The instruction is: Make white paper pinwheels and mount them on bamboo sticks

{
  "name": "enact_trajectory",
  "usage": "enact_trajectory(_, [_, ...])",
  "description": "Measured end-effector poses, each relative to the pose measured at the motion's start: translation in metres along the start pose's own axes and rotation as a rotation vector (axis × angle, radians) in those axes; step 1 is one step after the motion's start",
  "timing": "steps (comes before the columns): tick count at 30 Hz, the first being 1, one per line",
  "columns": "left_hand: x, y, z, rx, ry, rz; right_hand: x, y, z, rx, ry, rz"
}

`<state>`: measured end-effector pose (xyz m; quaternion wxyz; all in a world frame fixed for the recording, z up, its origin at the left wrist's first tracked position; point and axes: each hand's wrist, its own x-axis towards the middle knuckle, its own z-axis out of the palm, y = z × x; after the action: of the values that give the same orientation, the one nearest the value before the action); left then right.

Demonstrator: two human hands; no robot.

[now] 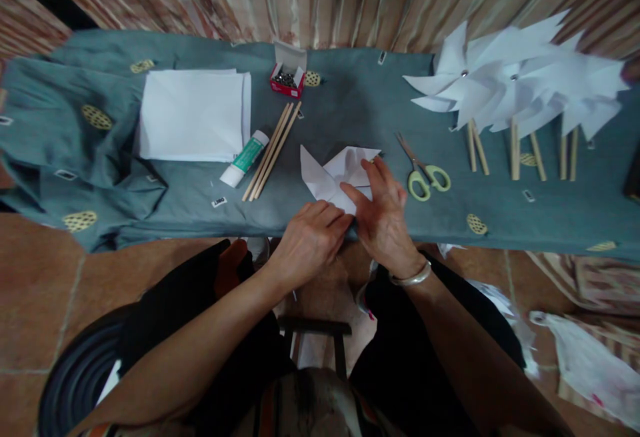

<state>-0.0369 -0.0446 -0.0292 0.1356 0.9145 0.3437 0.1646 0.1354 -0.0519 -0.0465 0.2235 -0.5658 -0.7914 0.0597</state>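
A white paper pinwheel (345, 173), partly folded with pointed corners sticking up, lies near the front edge of the cloth-covered table. My left hand (313, 240) has its fingers curled closed at the paper's near edge; its fingertips are partly hidden. On the right side of the same paper, my right hand (384, 217) presses with thumb and index finger, the other fingers bent over the paper's edge. A silver bangle is round the right wrist. Green-handled scissors (424, 173) rest just right of that hand. Left of the paper are several wooden sticks (273, 153) and a glue stick (245, 159).
A stack of white paper (195, 115) lies at the left. An opened red box of metal pins (287, 80) stands at the back. Several finished pinwheels on sticks (515, 77) overlap at the right. Pleated curtain (340, 3) hangs behind the table (500, 210).
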Motion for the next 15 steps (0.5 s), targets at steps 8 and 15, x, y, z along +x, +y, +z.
enact_trajectory(8, [-0.0007, -0.0006, 0.0011, 0.019, 0.011, 0.013, 0.0016, -0.0032, 0.0012, -0.068, -0.049, -0.024])
enact_trajectory(15, [0.0022, 0.0006, -0.0003, 0.022, -0.027, -0.002, 0.0020, -0.0059, 0.0030, -0.025, -0.060, -0.017])
